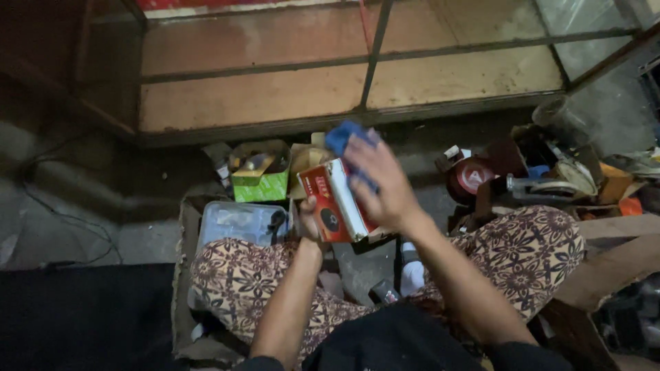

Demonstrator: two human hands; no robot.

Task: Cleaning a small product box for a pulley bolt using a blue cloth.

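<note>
I see my left hand (311, 218) pinching the red box (337, 209) from below while my right hand (381, 182) presses a blue cloth (347, 137) on it; that low grip, seemingly thin, could let it tip.

Carton (260, 177) behind tub (240, 223), box (337, 209) right (between knees)

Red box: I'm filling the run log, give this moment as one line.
left hand: holds red box | right hand: presses blue cloth on box | green box: behind
</note>
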